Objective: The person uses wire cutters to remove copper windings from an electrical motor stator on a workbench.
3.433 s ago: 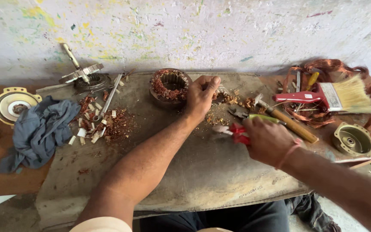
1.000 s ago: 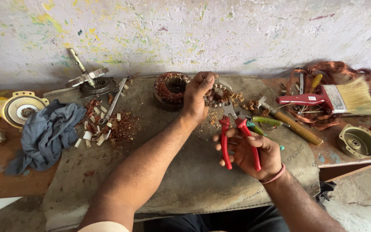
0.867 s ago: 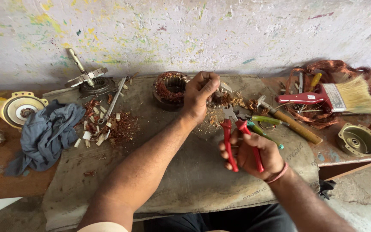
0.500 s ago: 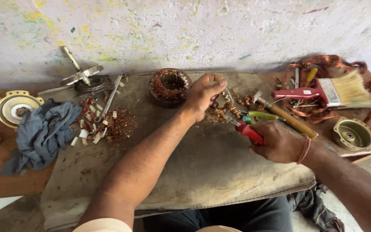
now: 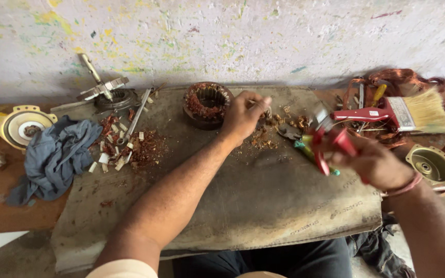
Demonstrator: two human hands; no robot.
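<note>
Below a paint-flecked wall, a worn grey mat (image 5: 243,206) covered the table. The left hand (image 5: 243,114) pinched copper scraps (image 5: 263,138) beside the round copper-wound stator (image 5: 206,104), apparently sorting them. The right hand (image 5: 372,163), blurred, gripped red-handled pliers (image 5: 330,146) lifted clear, near a red-handled paintbrush (image 5: 397,113).

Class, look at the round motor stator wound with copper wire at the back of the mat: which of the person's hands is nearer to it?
Left. The left hand sits just right of the round copper-wound stator, almost touching. The right hand, gripping red-handled pliers, is farther right and nearer the person.
</note>
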